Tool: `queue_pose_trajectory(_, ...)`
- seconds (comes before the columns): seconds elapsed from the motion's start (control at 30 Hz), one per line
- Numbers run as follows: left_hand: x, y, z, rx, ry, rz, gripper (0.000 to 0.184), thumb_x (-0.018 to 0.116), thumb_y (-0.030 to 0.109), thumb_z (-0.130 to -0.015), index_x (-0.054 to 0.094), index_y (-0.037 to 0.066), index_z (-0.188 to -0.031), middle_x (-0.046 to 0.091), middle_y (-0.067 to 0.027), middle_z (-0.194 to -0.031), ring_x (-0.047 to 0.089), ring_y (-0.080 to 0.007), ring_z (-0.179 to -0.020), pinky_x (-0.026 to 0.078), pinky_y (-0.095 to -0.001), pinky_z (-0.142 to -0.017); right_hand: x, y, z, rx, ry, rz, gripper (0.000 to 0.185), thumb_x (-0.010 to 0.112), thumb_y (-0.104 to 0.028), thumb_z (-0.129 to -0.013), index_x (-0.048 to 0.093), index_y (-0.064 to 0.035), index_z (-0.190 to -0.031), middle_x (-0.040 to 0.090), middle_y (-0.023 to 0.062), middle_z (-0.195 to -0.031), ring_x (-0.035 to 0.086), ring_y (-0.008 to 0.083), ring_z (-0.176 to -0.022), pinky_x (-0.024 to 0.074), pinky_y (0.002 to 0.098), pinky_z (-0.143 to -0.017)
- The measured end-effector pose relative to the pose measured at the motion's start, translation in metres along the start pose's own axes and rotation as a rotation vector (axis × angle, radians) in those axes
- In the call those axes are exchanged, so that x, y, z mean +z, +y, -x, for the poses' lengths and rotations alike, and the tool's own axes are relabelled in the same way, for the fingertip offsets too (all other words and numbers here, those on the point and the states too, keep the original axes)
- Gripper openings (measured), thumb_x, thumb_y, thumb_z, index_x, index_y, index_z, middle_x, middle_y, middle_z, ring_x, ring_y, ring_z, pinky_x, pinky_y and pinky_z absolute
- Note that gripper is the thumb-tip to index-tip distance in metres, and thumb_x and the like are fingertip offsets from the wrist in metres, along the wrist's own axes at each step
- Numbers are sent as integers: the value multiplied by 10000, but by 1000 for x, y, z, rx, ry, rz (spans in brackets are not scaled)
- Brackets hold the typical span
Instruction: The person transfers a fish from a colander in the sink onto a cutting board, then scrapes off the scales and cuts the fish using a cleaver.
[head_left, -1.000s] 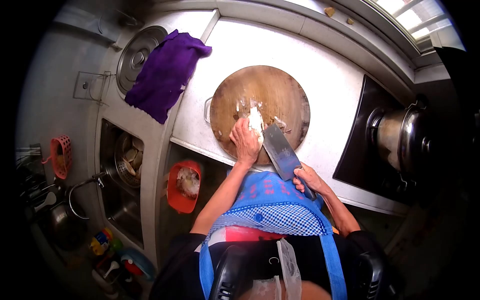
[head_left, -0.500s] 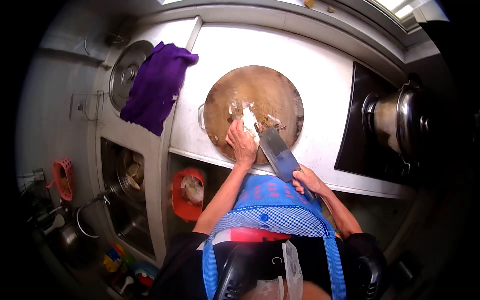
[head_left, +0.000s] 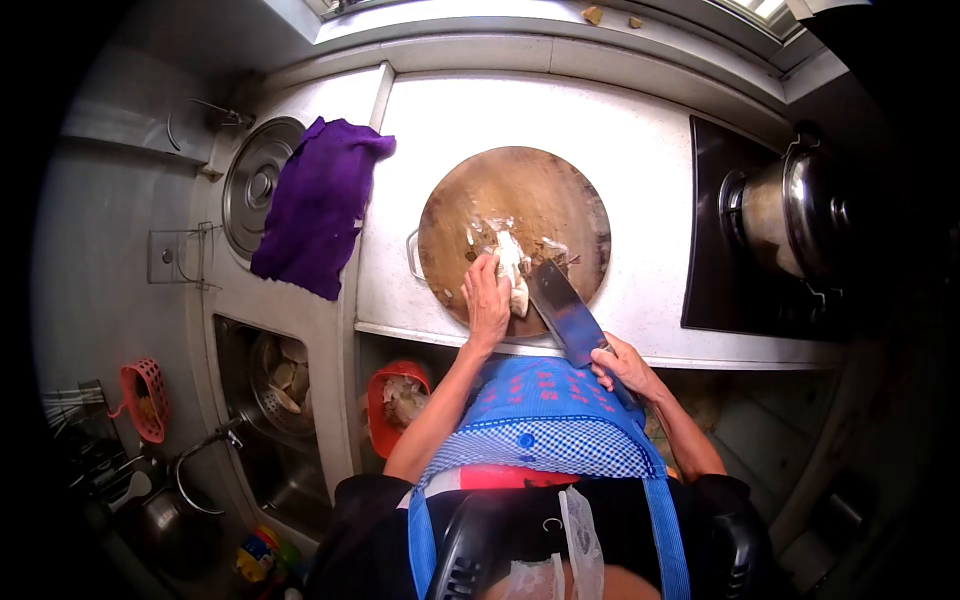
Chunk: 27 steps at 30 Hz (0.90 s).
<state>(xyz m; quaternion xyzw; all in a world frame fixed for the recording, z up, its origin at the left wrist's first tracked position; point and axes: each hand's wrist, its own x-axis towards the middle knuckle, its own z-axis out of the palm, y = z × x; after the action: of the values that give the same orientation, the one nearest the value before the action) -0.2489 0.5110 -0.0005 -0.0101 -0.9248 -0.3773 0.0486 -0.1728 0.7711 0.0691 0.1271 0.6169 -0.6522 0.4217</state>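
Note:
A whitish piece of food (head_left: pixel 511 262) lies on the round wooden chopping board (head_left: pixel 540 185), with small scraps around it. My left hand (head_left: pixel 486 300) rests against the left side of this piece, fingers close together; whether it grips the piece is hard to make out. My right hand (head_left: pixel 622 366) is closed round the handle of a broad cleaver (head_left: pixel 566 312). The cleaver's blade slants up and left over the board's lower right part, just right of the food.
A purple cloth (head_left: pixel 322 205) partly covers a metal lid (head_left: pixel 245 190) at left. Below are a sink (head_left: pixel 285 470) with a colander (head_left: pixel 272 385) of food pieces and a red bin (head_left: pixel 380 412). A pot (head_left: pixel 775 215) stands on the black stove (head_left: pixel 708 285) at right.
The view has shifted and turned slightly. My left hand has moved a little to the left on the food, so more of its lower end shows. The cleaver stays in my right hand.

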Motion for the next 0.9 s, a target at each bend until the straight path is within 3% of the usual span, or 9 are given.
queue_pose_trajectory(0.07,-12,-4,-2,88,-82,38,459,610,156,-861,466,21,-1276,431,-158,-1276,425,-351,-1168,331,-451,-995,1,6,-7,66,-79,-249,300,499,-240,-976,458,-50,-1205,465,-7,-694,446,68,-527,410,222,-464)
queue_pose_trajectory(0.17,-27,7,-2,153,-130,18,484,649,180,-830,481,13,-1252,443,-173,-1241,426,-351,-1151,345,-456,-984,-2,6,-9,79,-151,-360,309,500,-253,-980,455,-59,-1216,475,-2,-701,447,64,-530,411,214,-462)
queue_pose_trajectory(0.33,-35,8,-4,167,-199,-49,576,728,212,-780,488,1,-1259,463,-183,-1204,453,-356,-1109,389,-435,-965,-2,4,-13,104,-175,-363,318,494,-268,-983,451,-71,-1230,471,-3,-703,447,59,-531,412,206,-454)
queue_pose_trajectory(0.4,-31,1,-7,185,-202,-11,602,774,235,-753,517,18,-1253,468,-166,-1194,485,-326,-1081,463,-404,-883,-4,5,-14,108,-194,-392,323,491,-269,-984,448,-74,-1237,469,-5,-703,447,58,-529,411,205,-450)
queue_pose_trajectory(0.6,-27,-8,-7,136,-218,61,609,806,228,-723,546,49,-1244,493,-126,-1182,525,-257,-1046,519,-307,-687,7,-9,-14,100,-129,-255,323,478,-241,-974,440,-55,-1236,468,-4,-706,450,57,-507,411,208,-438)
queue_pose_trajectory(0.83,-23,-4,-5,164,-199,35,624,806,267,-712,548,35,-1230,504,-132,-1165,534,-286,-1036,511,-348,-749,7,-19,-11,100,-85,-154,307,491,-236,-963,481,-36,-1197,484,-1,-689,474,64,-485,416,223,-428)
queue_pose_trajectory(0.9,-25,0,-10,207,-186,-26,652,812,289,-690,546,28,-1226,510,-150,-1146,534,-326,-1041,481,-400,-822,20,-44,0,76,61,168,305,488,-255,-965,503,-47,-1189,511,6,-670,500,69,-500,423,239,-434)
